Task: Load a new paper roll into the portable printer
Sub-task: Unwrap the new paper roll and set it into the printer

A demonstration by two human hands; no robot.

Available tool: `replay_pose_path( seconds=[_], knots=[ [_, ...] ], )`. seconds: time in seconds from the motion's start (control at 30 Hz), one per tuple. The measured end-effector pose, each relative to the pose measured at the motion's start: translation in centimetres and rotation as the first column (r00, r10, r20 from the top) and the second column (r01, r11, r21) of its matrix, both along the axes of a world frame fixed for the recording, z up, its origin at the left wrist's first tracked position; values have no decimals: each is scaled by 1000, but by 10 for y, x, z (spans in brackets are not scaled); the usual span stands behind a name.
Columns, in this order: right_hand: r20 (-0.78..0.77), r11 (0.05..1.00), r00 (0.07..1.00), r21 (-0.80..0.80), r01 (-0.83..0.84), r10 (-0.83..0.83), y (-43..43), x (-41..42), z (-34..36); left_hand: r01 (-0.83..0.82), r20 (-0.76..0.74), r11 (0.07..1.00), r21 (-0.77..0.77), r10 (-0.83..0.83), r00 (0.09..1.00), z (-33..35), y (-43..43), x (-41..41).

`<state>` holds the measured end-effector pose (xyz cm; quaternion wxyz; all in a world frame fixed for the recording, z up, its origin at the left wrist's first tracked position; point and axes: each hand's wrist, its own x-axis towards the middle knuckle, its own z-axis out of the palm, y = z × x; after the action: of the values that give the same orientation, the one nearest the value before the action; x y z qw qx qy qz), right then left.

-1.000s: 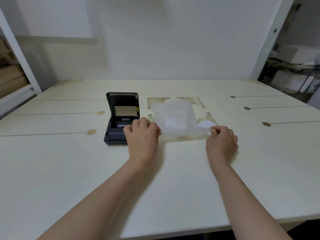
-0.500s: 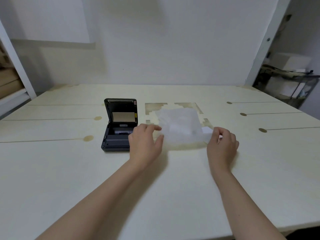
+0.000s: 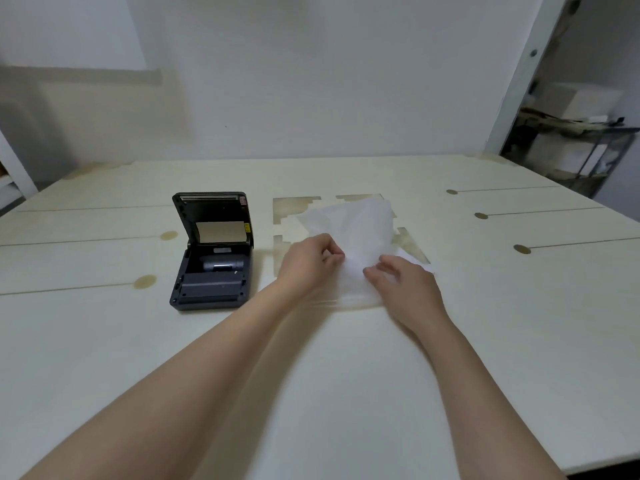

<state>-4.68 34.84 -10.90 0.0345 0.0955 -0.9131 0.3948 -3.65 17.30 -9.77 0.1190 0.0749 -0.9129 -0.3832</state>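
Hands meet at the middle of a pale table (image 3: 346,393), both working on a white, see-through plastic bag (image 3: 356,230) that lies crumpled there. The left hand (image 3: 308,261) has its fingertips pinched together on the near left edge of the bag, the grip closed on the plastic. The right hand (image 3: 405,282) rests on the bag's near right part with fingers bent and spread toward the left hand; whether its grip actually clamps the plastic cannot be told, since the fingertips are blurred against the white. The far end of the bag rises off the table in a loose peak. The paper roll itself cannot be made out; a brighter white patch shows through the plastic between the two hands, too vague to name. A flat white slip (image 3: 415,261) shows just beyond the right hand, partly under the bag. To the left of the hands, apart from them, sits the dark printer (image 3: 211,275) with its lid (image 3: 216,216) swung up and leaning back; a tan label is on the lid's inner face and a grey roller lies across the open compartment. Brownish marks and thin lines cross the table. A white wall (image 3: 311,81) stands behind, and cluttered shelves (image 3: 571,143) show at the far right.
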Motion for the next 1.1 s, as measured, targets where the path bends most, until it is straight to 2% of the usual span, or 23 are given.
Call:
replay_pose_path(
  seconds=[0.13,0.2,0.27,0.37,0.53,0.63,0.73,0.8,0.87,0.93,0.97,1.03,1.1],
  knots=[
    [-34,999,999,-54,-2,0,-4,0,4,-3,-35,992,-123,-1,999,0,1,-9],
    [-152,999,988,-48,-6,-1,-6,-2,5,54,-110,984,-172,-74,991,-4,1,-12],
    [-231,999,973,-38,6,-15,-6,-3,5,104,-103,981,-163,-122,987,-4,3,-11],
    [-220,990,973,-139,32,-63,-7,-3,8,73,-89,977,-198,-92,992,3,5,-11],
    [-181,985,977,-152,83,-110,-8,0,7,18,-55,979,-204,-30,998,3,11,-10],
    [-216,960,976,-267,-82,23,-4,5,10,-93,-31,973,-212,88,996,0,7,-11],
    [-57,948,965,-179,-262,256,-3,11,10,-183,-16,957,-225,184,983,-1,4,-11],
    [-30,961,966,-92,-259,257,-5,10,6,-176,-11,964,-201,177,984,0,3,-9],
    [-72,977,979,-82,-199,193,-9,8,4,-93,-77,993,-74,88,993,5,3,-3],
    [-89,991,990,-67,-120,114,-11,5,4,95,-183,995,39,-87,979,7,2,9],
    [-95,995,993,-56,-78,73,-13,4,3,193,-191,981,31,-184,964,5,1,15],
    [-98,999,995,-51,-4,-1,-13,2,2,343,-93,937,-67,-348,933,-5,-2,25],
    [-100,998,995,-67,5,-12,-12,4,4,407,8,890,-205,-414,910,-14,-8,29]
  ],
)
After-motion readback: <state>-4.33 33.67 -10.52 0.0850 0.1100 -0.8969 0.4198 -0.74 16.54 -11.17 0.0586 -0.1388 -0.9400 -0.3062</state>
